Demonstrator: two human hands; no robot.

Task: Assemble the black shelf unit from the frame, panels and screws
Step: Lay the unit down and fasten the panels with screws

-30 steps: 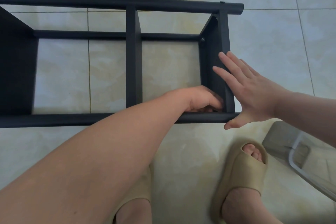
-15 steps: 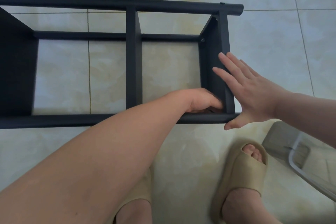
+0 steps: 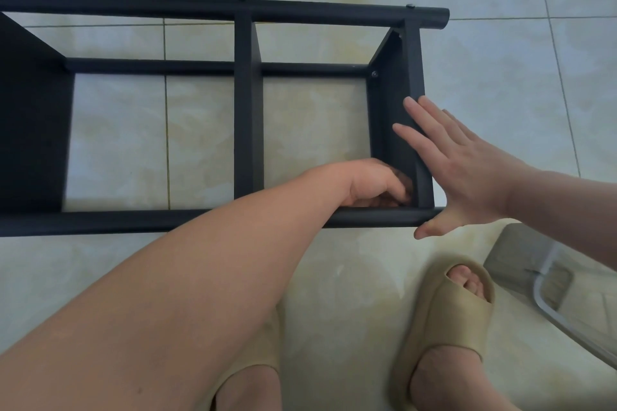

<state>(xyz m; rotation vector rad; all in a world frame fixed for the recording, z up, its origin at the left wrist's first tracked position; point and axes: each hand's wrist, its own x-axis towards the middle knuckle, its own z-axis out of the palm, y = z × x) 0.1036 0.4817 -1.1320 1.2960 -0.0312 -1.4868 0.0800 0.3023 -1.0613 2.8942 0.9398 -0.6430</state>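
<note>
The black shelf unit (image 3: 213,8) lies on its side on the tiled floor, with its tubes running left to right and panels fitted between them. My left hand (image 3: 377,183) reaches inside the right bay. Its fingers curl tightly into the corner where the right end panel (image 3: 390,110) meets the near tube (image 3: 100,222), bunched as if on a small screw that they hide. My right hand (image 3: 467,170) presses flat against the outer face of that end panel, fingers straight, thumb below the near tube. A fitted screw (image 3: 374,74) shows at the panel's far inner corner.
A middle panel (image 3: 245,110) and a left panel (image 3: 30,117) stand inside the frame. My feet in beige sandals (image 3: 447,310) are just in front of the unit. A grey object with a metal frame (image 3: 547,277) lies on the floor at the right.
Both hands stay where they were. Only the fingers of my left hand shift slightly in the corner.
</note>
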